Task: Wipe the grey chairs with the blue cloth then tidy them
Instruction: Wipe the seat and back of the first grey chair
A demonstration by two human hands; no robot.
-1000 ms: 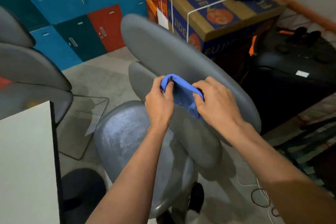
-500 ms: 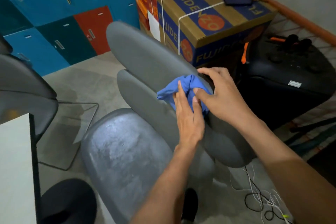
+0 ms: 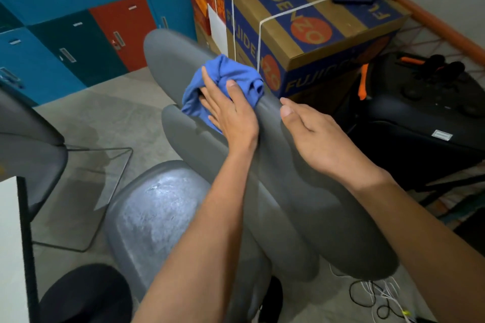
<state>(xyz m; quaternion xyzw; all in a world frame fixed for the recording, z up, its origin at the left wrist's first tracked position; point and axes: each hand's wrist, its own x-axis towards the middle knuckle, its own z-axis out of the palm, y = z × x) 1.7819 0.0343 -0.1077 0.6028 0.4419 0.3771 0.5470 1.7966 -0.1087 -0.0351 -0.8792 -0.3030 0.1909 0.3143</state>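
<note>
Left hand (image 3: 231, 113) flat, fingers straight, pressing bunched blue cloth (image 3: 223, 86) onto grey chair (image 3: 301, 191) backrest top, right hand (image 3: 312, 139) at 3 o'clock of it — relaxed, resting on backrest, holding nothing.

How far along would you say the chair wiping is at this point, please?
Nothing looks finished yet. In hand: the left hand presses the blue cloth flat against the backrest of the grey chair, while the right hand rests on the backrest's top edge. Left: its seat, the other grey chair at the left edge, then tidying.
</note>
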